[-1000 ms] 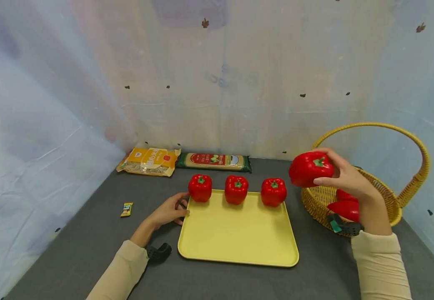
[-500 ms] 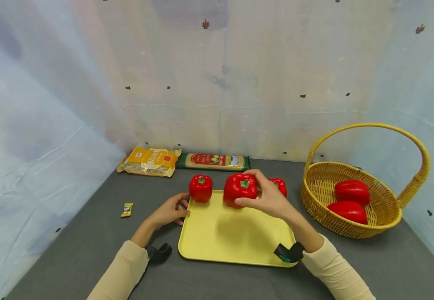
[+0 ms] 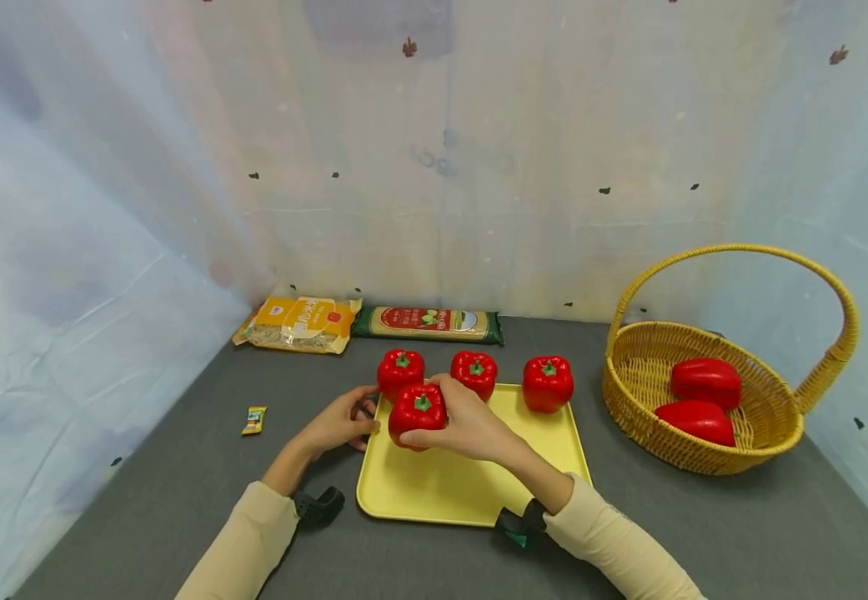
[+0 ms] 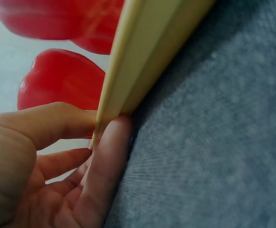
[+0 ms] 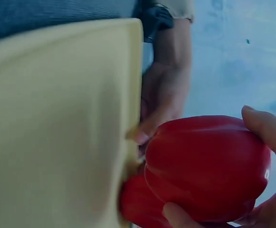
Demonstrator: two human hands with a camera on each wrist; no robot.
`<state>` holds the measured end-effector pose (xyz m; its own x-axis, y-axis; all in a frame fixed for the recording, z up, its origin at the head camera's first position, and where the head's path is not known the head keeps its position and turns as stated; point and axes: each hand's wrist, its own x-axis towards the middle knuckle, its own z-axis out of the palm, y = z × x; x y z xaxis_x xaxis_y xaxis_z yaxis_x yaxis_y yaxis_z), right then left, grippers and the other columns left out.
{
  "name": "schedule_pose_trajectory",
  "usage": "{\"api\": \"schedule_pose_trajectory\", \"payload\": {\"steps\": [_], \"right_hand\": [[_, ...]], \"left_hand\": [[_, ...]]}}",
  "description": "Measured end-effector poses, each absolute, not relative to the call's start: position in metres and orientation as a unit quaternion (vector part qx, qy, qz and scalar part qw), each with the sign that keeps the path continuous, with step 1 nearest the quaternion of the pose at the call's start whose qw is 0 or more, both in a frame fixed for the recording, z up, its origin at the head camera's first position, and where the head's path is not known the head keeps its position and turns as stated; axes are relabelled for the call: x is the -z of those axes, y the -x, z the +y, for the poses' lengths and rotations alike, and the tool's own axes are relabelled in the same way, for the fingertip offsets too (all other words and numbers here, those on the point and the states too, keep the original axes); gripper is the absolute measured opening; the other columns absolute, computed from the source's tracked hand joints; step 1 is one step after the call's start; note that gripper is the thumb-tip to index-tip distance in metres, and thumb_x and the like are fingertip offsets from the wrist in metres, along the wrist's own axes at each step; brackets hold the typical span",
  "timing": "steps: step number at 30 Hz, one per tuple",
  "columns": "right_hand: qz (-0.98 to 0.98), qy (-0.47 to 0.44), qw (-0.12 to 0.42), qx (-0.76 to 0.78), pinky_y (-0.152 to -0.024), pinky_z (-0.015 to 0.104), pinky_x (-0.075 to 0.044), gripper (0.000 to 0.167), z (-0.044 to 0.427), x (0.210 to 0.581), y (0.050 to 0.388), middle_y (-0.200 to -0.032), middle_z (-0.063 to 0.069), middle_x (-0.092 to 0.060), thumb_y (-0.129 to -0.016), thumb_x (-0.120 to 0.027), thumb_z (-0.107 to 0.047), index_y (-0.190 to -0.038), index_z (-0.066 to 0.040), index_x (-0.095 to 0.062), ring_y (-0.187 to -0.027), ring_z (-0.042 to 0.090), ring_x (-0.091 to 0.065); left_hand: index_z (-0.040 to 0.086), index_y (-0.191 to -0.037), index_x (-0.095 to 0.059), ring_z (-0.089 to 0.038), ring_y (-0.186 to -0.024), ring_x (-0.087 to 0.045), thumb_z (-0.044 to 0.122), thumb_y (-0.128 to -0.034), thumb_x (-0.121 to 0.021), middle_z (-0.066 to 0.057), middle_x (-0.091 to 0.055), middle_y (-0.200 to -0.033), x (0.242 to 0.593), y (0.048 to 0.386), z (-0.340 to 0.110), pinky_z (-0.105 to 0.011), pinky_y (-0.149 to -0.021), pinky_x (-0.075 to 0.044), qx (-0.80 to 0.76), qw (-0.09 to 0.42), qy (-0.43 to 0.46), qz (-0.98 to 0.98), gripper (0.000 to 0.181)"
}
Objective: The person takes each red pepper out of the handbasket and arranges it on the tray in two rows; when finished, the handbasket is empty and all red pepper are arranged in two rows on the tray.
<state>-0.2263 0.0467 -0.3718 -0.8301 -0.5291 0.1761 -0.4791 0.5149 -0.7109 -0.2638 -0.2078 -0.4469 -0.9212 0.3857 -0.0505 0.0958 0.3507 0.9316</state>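
My right hand [image 3: 471, 423] grips a red bell pepper [image 3: 417, 415] with a green stem, held over the left part of the yellow tray [image 3: 471, 492]. In the right wrist view that bell pepper [image 5: 209, 166] is between thumb and fingers, a little off the tray surface. My left hand [image 3: 339, 421] pinches the tray's left rim; the left wrist view shows the thumb on one side of the rim [image 4: 111, 85] and fingers on the other. Along the tray's far edge stand a left pepper [image 3: 400, 371], a middle pepper [image 3: 476, 372], partly behind my right hand, and a right pepper [image 3: 547, 384].
A yellow wicker basket [image 3: 629, 417] with a tall handle stands at the right, two red bell peppers [image 3: 704, 382] lying in it. At the back are an orange grain bag [image 3: 302, 323] and a green pack [image 3: 429, 324]. A small yellow packet [image 3: 253, 420] lies on the left.
My right hand has carried the bell pepper left from beside the basket, across the tray, to just in front of the left pepper. My left hand has stayed at the tray rim.
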Motion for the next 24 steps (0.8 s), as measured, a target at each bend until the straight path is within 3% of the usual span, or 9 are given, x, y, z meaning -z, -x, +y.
{"api": "schedule_pose_trajectory", "payload": {"steps": [16, 24], "right_hand": [[0.863, 0.302, 0.045, 0.403, -0.077, 0.027, -0.050, 0.064, 0.034, 0.395, 0.230, -0.110, 0.002, -0.055, -0.073, -0.075, -0.047, -0.117, -0.010, -0.047, -0.095, 0.013, -0.054], [0.864, 0.308, 0.044, 0.397, -0.081, 0.030, -0.050, 0.077, 0.036, 0.394, 0.231, -0.116, 0.002, -0.054, -0.071, -0.076, -0.049, -0.128, -0.009, -0.044, -0.102, 0.014, -0.054]], "left_hand": [[-0.002, -0.141, -0.029, -0.019, -0.076, -0.057, 0.005, -0.0869, -0.061, -0.018, -0.046, -0.106, 0.443, 0.262, -0.208, -0.038, -0.059, -0.057, -0.560, 0.143, -0.147, 0.803, 0.063], [-0.003, -0.140, -0.029, -0.020, -0.076, -0.057, 0.005, -0.0864, -0.061, -0.019, -0.047, -0.107, 0.443, 0.262, -0.207, -0.039, -0.059, -0.057, -0.558, 0.140, -0.145, 0.805, 0.063]]}}
